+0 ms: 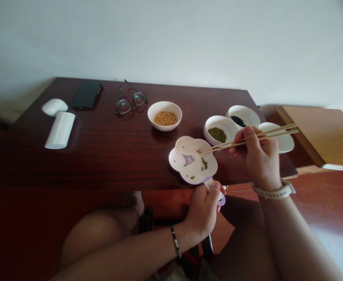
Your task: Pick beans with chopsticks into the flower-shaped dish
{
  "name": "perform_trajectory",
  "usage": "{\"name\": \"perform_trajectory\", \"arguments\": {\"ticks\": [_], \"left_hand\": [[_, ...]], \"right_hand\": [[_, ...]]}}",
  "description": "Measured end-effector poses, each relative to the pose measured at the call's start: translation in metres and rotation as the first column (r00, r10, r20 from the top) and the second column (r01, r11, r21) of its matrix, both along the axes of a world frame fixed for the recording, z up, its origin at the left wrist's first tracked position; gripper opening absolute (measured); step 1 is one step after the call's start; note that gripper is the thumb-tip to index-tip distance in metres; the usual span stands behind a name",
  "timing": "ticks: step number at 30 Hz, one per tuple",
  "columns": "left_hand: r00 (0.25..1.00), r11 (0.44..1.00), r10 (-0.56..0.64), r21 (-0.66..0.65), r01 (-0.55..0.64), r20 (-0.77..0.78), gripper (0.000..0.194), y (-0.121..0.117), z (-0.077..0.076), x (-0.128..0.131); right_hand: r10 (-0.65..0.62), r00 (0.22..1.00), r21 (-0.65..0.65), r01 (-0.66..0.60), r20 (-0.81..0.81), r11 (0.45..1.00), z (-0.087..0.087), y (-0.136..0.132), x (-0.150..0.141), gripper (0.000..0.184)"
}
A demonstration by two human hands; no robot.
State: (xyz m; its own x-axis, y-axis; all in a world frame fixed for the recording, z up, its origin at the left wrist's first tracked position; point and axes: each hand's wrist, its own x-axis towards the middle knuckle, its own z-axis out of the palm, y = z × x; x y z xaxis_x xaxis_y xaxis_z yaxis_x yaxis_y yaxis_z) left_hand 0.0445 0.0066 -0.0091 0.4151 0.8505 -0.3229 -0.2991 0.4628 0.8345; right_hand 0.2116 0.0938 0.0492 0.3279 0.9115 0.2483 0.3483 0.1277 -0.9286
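Right now my left hand (203,210) is closed around the handle of a white, flower-shaped dish with lilac edging and a purple cartoon print (181,146). I have that dish at the near edge of a dark reddish-brown wooden table (115,152), its bowl end toward the wall. My right hand (262,158) grips a pair of pale wooden chopsticks (279,134), fingers bent around them, the tips close together over the inside of the dish. From this feed I cannot tell whether they pinch anything. A small cluster of green beans (204,164) lies in the dish, right of the print.

Just beyond the dish, to its right, I see a round white bowl (224,121) of green beans, and behind it another white bowl (249,114) with black beans. A third white bowl (285,144) is partly covered by my right hand and the chopsticks, so I can't read its contents. Farther left stand a white bowl of yellow beans (165,118), black-framed glasses (123,106) and a flat black case (86,95).
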Motion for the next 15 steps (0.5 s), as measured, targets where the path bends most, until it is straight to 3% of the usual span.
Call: {"name": "perform_trajectory", "arguments": {"ticks": [15], "left_hand": [[1.000, 1.000, 0.000, -0.001, 0.000, 0.023, 0.039, -0.0009, 0.0006, 0.0011]], "right_hand": [[-0.014, 0.999, -0.006, 0.015, 0.040, 1.000, 0.0051, -0.0014, -0.0019, 0.048]]}}
